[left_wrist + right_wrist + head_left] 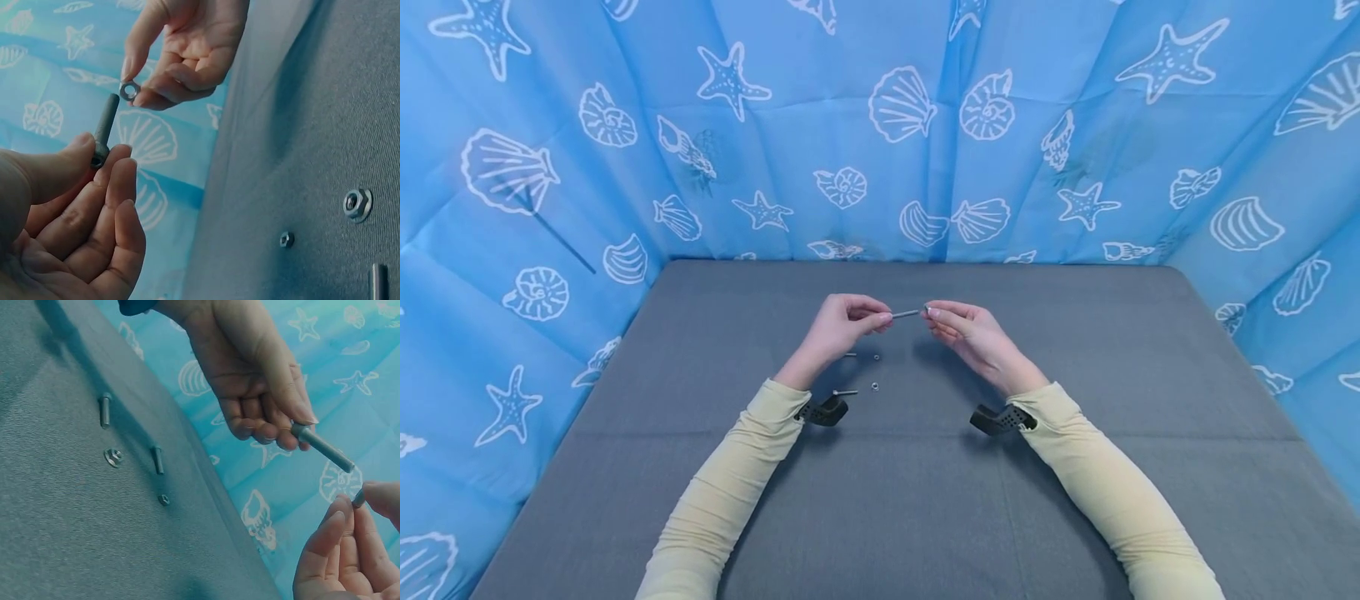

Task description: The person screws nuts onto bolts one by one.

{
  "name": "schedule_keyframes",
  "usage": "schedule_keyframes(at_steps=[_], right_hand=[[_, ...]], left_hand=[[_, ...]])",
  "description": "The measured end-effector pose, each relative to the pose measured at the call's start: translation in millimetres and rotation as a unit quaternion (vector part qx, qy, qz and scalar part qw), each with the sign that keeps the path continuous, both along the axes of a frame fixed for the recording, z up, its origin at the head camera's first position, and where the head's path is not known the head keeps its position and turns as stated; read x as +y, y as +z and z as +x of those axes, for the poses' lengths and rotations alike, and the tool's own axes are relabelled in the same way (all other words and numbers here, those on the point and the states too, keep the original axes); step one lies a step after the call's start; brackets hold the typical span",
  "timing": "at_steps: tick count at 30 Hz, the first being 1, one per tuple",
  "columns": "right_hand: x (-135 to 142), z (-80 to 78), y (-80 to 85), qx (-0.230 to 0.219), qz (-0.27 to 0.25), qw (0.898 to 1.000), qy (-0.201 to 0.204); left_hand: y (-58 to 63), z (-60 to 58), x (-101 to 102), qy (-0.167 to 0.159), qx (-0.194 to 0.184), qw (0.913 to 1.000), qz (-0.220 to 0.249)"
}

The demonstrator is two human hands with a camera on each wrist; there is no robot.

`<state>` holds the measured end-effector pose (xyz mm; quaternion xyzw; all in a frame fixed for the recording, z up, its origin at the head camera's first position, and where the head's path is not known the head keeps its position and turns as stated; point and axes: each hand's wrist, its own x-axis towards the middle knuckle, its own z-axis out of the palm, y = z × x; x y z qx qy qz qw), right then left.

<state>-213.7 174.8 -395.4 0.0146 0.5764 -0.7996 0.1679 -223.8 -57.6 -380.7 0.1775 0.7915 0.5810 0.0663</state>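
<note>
My left hand (pixel 846 323) pinches a socket-head bolt (pixel 107 125) by its head between thumb and fingers, the threaded shank pointing toward the other hand. Opposite it, my right hand (pixel 973 333) holds a nut (pixel 124 94) between thumb and fingertip, its hole showing in the left wrist view. In the right wrist view a small gap separates the bolt's tip from the nut (pixel 358 499), which the fingers partly hide. Both hands are raised above the grey table (pixel 925 500).
Below the left hand, two more bolts lie on the table, a nearer bolt (pixel 105 411) and a farther bolt (pixel 159 460). Beside them sit a flange nut (pixel 113 457) and a smaller nut (pixel 164 500). A blue shell-patterned curtain (pixel 850 125) hangs behind the table.
</note>
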Motion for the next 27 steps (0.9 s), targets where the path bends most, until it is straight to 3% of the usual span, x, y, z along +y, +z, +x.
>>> schedule_keyframes(at_steps=[9,27], right_hand=[[1.5,5.2,-2.7,0.012,-0.004,1.000,-0.002],[7.3,8.0,-4.1,0.074,0.015,0.997,0.009]], left_hand=[[-2.4,1.2,7.5,0.007,0.023,0.9997,-0.005],[-5.3,4.5,15.1,0.011,0.024,0.9995,-0.014]])
